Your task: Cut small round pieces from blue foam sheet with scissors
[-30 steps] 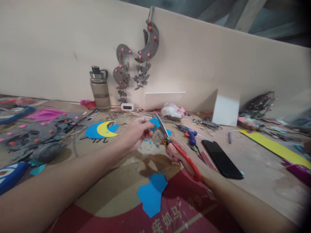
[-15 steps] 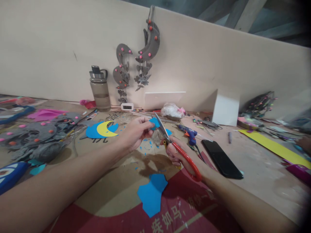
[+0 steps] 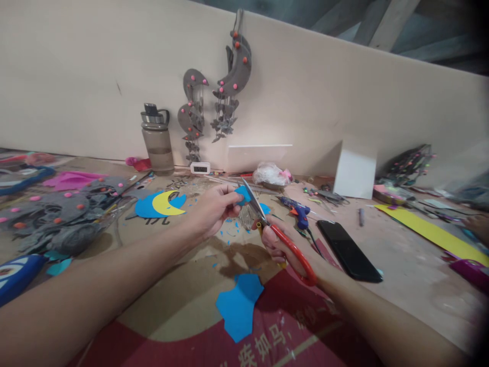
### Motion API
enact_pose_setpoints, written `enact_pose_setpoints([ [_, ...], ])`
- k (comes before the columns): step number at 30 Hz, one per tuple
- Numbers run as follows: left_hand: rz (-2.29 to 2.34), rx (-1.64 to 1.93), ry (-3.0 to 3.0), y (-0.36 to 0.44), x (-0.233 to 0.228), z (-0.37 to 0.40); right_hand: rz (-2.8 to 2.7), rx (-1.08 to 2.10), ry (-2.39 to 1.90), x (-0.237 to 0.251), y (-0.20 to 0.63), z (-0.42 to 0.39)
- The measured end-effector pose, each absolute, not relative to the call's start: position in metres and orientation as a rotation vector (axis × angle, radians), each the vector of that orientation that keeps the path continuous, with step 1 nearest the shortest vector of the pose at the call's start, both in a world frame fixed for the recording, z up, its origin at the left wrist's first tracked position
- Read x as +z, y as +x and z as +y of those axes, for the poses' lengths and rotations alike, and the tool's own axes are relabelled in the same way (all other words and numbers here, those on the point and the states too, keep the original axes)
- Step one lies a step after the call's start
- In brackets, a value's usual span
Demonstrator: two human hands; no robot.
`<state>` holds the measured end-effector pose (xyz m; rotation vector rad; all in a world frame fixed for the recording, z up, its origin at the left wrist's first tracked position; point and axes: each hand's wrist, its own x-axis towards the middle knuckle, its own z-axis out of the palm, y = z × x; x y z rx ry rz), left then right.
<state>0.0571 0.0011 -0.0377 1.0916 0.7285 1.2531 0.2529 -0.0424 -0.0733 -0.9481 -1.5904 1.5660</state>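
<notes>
My left hand point(image 3: 212, 209) pinches a small blue foam piece point(image 3: 242, 194) above the table. My right hand point(image 3: 275, 243) grips red-handled scissors point(image 3: 282, 239), whose blades meet the right edge of the blue piece. Tiny blue offcuts point(image 3: 231, 230) lie scattered on the cardboard under both hands. A larger blue foam scrap point(image 3: 239, 306) lies flat nearer to me, between my forearms.
A black phone point(image 3: 348, 250) and a blue glue gun point(image 3: 298, 210) lie right of the scissors. A blue disc with a yellow moon point(image 3: 160, 204) and grey felt shapes point(image 3: 57, 219) lie left. A water bottle point(image 3: 156, 138) and white boxes stand by the wall, where grey moon hangings point(image 3: 235, 71) hang.
The scissor blades have shifted slightly up and left against the blue piece. Both hands stay in nearly the same place.
</notes>
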Motion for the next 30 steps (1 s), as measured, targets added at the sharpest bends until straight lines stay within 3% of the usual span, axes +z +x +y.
enact_pose_setpoints([
  [30, 0.792, 1.280, 1.093, 0.0563, -0.0356, -0.0009, -1.541, 1.587, -1.044, -0.0662, 0.2462, -0.0470],
])
